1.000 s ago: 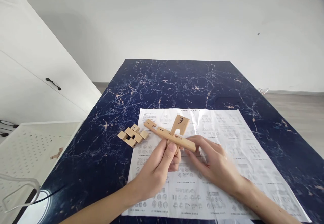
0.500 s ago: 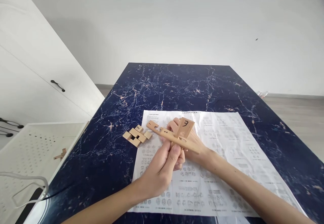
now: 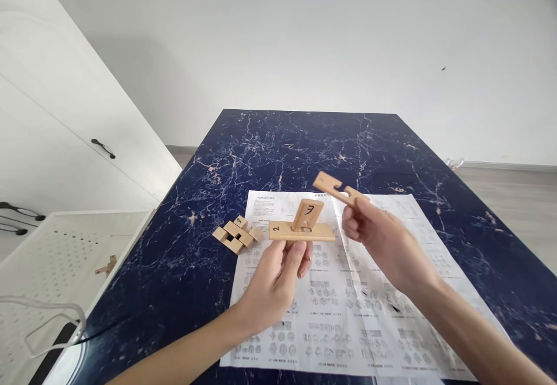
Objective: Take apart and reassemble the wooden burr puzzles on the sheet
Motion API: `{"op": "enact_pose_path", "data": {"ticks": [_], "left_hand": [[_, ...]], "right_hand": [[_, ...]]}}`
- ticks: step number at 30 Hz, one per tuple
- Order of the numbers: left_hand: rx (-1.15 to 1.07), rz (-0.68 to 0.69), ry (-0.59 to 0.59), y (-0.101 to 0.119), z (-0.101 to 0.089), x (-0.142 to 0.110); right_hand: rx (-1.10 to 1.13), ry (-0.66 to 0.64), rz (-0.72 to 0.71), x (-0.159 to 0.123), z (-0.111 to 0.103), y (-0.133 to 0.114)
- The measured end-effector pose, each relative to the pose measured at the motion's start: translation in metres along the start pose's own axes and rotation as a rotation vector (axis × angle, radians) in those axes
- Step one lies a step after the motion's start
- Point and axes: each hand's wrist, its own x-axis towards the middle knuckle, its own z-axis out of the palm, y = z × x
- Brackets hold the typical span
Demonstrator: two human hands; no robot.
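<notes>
Right of the joined pair (image 3: 298, 221) went the notched stick (image 3: 329, 184), not hooked in, pinched by right hand (image 3: 385, 237) fingers while left hand (image 3: 274, 280) fingers squeezed the pair.

A room in somebody's home, by the look of it! Under the left hand (image 3: 278, 277) and right hand (image 3: 385, 237) runs a dark blue, marble-patterned table (image 3: 174, 274). Out beyond the left hand, there's a tall white cabinet (image 3: 87, 89) with a curved dark handle (image 3: 103, 148). Ahead of both, a plain pale wall (image 3: 304, 42); past the right, wood-look floor (image 3: 517, 196) meets a skirting board (image 3: 513, 166). And little wooden blocks (image 3: 244, 237) beside the left, pure pastime stuff!
</notes>
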Motion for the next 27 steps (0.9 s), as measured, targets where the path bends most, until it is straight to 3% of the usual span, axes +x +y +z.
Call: {"op": "enact_pose_path", "data": {"ticks": [3,6,14,22,27], "left_hand": [[0.063,0.052,0.067,0.002,-0.004,0.005],[0.107,0.052,0.142,0.002,-0.009,0.009],[0.217,0.033,0.123,0.003,-0.015,0.013],[0.209,0.009,0.057,0.001,-0.021,0.011],[0.056,0.068,-0.035,0.000,-0.023,0.013]], "right_hand": [[0.456,-0.056,0.154,-0.010,0.001,0.000],[0.618,-0.172,0.243,-0.018,0.008,0.008],[0.724,-0.466,0.269,-0.029,0.018,0.023],[0.825,-0.578,0.264,-0.032,0.023,0.028],[0.854,-0.620,0.310,-0.035,0.025,0.029]]}}
